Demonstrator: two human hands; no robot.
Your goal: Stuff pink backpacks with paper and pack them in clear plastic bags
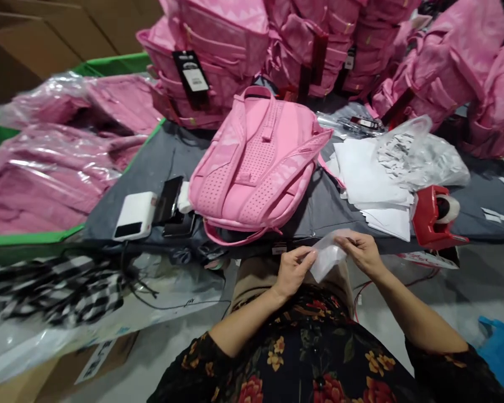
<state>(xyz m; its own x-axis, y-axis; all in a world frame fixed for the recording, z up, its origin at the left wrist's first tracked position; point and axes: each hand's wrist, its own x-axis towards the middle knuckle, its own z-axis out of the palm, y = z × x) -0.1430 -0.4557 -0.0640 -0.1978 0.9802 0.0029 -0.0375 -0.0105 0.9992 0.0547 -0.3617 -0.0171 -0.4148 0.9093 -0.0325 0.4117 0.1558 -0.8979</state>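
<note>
Over my lap, at the table's front edge, a small translucent plastic bag (328,258) is stretched between my two hands. My left hand (293,272) pinches its left side between thumb and fingers. At its upper right corner my right hand (361,253) grips it the same way. Whether anything is inside the bag I cannot tell. Just beyond my hands a pink backpack (256,159) lies on the table with its straps and padded back facing up. Neither hand touches the backpack.
Tagged pink backpacks (222,50) stand along the back. A green-edged bin (121,64) of plastic-wrapped pink bags is at left. A white power bank (135,215) and dark phone (168,198) lie nearby. Right are white papers (367,173), a clear bag (424,157) and red tape dispenser (432,221).
</note>
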